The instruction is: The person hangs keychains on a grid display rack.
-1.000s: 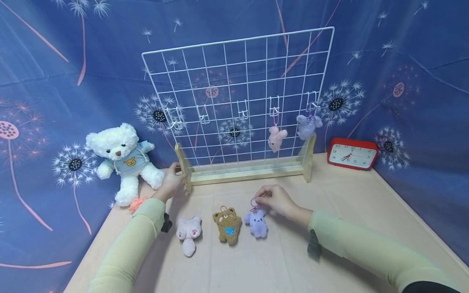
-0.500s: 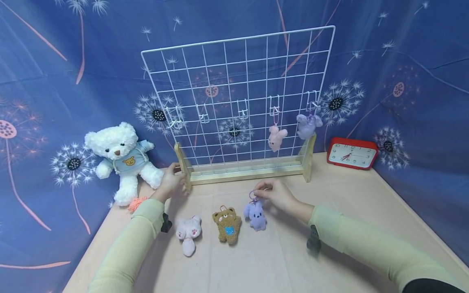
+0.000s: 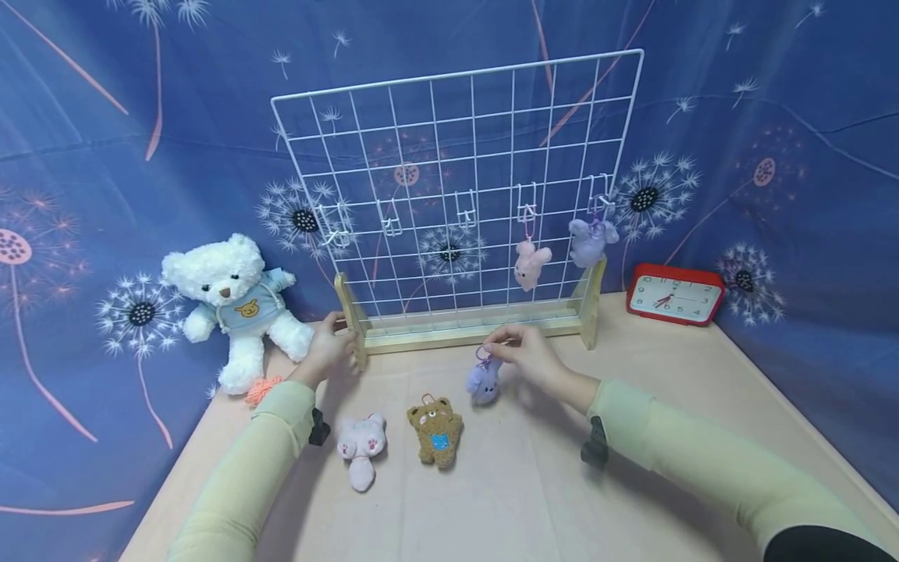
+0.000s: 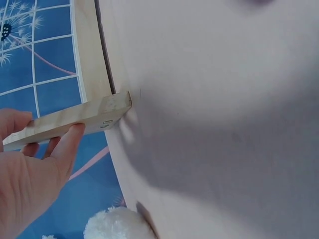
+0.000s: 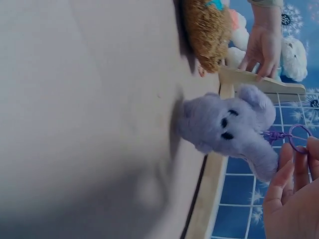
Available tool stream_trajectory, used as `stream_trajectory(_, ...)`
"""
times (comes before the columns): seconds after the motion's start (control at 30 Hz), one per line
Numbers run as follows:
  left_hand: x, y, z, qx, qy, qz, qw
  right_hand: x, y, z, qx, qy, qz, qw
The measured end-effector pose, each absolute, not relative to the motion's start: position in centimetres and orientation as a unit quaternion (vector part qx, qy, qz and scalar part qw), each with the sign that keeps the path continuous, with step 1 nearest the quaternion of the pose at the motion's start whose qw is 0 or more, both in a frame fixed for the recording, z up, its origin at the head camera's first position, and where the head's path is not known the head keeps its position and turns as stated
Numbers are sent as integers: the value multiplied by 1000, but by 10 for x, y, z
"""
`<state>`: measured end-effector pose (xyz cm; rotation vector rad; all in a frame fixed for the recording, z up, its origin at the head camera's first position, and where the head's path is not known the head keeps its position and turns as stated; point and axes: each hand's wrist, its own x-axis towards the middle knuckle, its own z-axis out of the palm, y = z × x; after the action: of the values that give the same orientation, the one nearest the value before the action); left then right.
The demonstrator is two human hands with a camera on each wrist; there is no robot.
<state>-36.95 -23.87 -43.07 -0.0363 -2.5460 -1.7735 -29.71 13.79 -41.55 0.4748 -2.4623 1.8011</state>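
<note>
My right hand (image 3: 528, 357) pinches the purple ring (image 5: 298, 138) of a lilac plush keychain (image 5: 224, 122), which hangs from it in front of the rack's base. The left hand (image 3: 328, 350) grips the wooden left leg (image 4: 75, 119) of a white wire grid rack (image 3: 449, 140), thumb on one side and fingers on the other. On the table lie a brown bear keychain (image 3: 437, 433) with a blue patch and, left of it, a pale pink plush keychain (image 3: 362, 449). A pink plush keychain (image 3: 531, 265) and another lilac one (image 3: 591, 240) hang from hooks on the grid's right side.
Bare hooks (image 3: 392, 220) line the grid's left and middle. A white teddy bear (image 3: 242, 312) sits at the left beside an orange yarn bundle (image 3: 263, 390). A red clock (image 3: 676, 295) stands back right. Blue patterned cloth (image 3: 140, 195) surrounds the table.
The right hand has lifted the lilac plush keychain by its ring and carried it back toward the rack. The left hand has stayed on the rack's leg.
</note>
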Motion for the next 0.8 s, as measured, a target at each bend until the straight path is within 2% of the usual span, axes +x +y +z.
stream_trajectory(0.8, -368, -237, -429, -15, -825, -564, 25, -314, 131, -352, 181, -771, 600, 112)
